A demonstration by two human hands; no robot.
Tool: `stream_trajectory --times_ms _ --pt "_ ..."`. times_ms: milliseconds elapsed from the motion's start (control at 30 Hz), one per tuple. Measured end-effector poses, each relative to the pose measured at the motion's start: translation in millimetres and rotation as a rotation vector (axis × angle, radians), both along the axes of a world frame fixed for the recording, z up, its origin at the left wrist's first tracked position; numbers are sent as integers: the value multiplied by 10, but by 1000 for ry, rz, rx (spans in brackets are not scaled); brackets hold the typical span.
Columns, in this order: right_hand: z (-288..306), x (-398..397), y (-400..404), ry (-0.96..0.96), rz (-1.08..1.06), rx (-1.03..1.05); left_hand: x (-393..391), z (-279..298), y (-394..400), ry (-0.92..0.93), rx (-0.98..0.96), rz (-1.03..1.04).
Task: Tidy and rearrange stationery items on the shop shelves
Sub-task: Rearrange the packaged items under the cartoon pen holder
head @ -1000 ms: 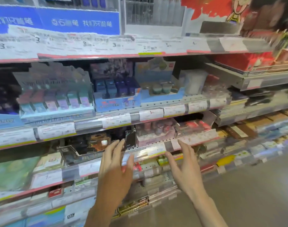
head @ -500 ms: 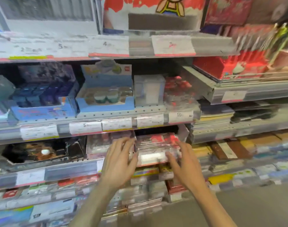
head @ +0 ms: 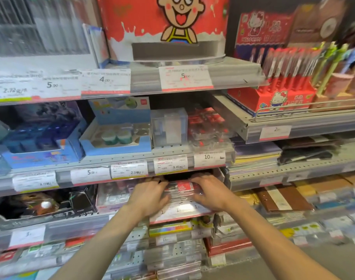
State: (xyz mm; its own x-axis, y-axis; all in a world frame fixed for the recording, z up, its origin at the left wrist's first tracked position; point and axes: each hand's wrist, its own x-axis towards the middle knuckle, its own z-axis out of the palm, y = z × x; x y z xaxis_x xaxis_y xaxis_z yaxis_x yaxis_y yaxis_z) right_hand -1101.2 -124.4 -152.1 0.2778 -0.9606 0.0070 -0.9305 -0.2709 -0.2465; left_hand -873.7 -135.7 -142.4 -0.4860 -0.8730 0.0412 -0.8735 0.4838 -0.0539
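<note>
At frame centre, the left hand [head: 150,194] and right hand [head: 211,191] clasp a clear-wrapped red-labelled pack stack [head: 181,190] (edges blurred); square it evenly, pushing straight back.

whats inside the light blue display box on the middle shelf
The light blue display box holds a tray of round slots. Two green-banded tubs sit in the front row; the other visible slots look empty. Its front wall hides the tray's front edge.
</note>
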Motion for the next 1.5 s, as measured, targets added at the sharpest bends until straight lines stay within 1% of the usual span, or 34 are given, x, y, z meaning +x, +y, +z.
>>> stream_trajectory --times_ms 67,267,533,600,767,933,1100,1267,1400,1500 --pt "-33 -2 -15 -3 0 -7 23 -61 -20 -17 -5 -16" --pt "-38 28 -18 -30 -17 -55 63 -128 -54 25 -36 -44" --pt "21 -16 151 -24 -19 -106 160 -251 24 180 -181 -146" --pt "42 -51 247 -29 -2 -108 181 -279 93 231 -217 -201" --pt "173 -159 589 -16 35 -110 212 -228 342 311 -212 -321" --pt "501 -275 914 -42 54 -180 162 60 523 370 -217 -396" --pt "905 -373 1081 -86 51 -278 108 541 558 365 -329 -466" --pt "1277 -388 1067 -96 49 -458 62 1082 380 338 -444 -502" --pt "1417 -360 984 -88 -13 -604 -4 1334 185 309 -508 -448" --pt "1456 -334 941 -49 -135 -670 -31 1441 107 293 -578 -310"
